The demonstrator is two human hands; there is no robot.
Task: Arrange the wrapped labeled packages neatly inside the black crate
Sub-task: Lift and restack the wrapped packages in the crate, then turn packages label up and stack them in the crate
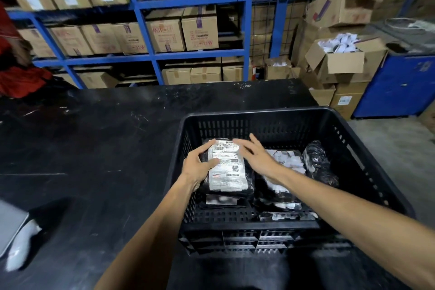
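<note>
Here the left hand point(197, 165) grips the plastic-wrapped dark package with a white shipping label point(227, 167) at the left inside the slotted black plastic crate point(367, 162); the right hand point(256, 156) rests open-fingered on it.

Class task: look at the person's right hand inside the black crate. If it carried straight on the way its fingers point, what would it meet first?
Probably the labelled package held by the left hand: the right hand points at its top edge, fingertips hovering there, though contact is unclear.
</note>
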